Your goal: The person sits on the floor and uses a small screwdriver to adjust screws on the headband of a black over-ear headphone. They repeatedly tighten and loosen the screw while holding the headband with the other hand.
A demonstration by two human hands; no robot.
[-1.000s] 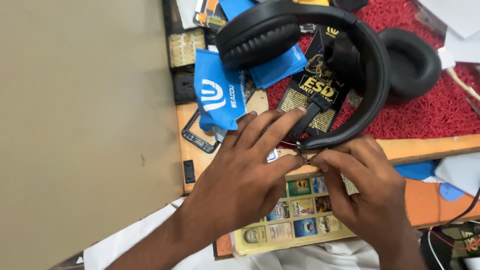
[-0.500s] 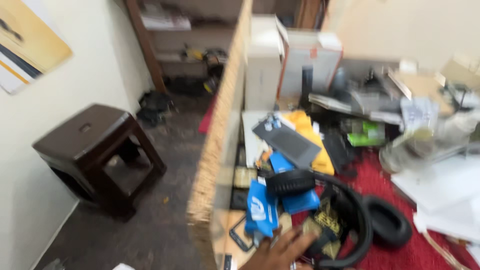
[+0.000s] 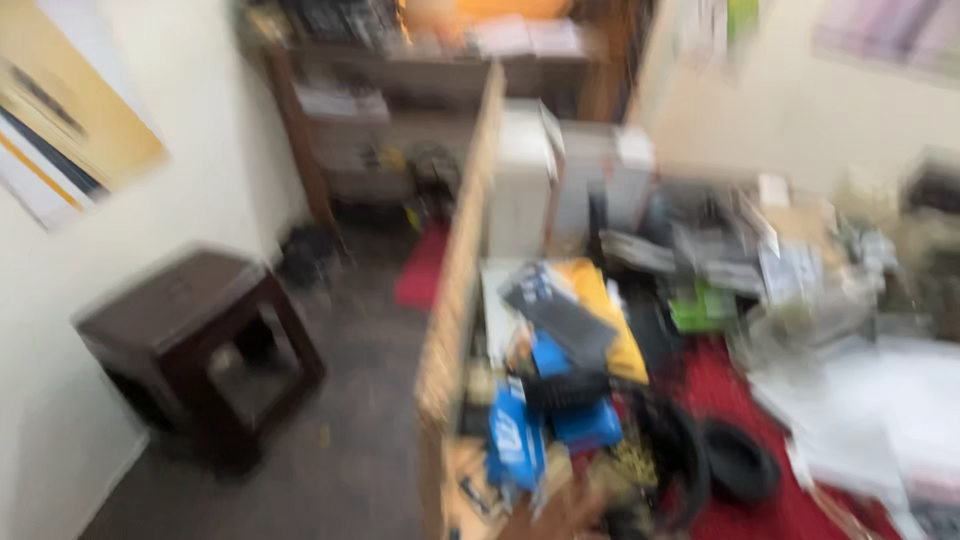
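Black headphones — lower centre of the blurred frame, on the red mat of the cluttered surface, beside blue pouches. Neither hand in view — fingers' state cannot be told. Judgement: steady the gaze before regrasping.

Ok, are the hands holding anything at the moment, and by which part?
Cannot be told: neither hand is in view. The blurred picture shows only the headphones lying on the cluttered desk.
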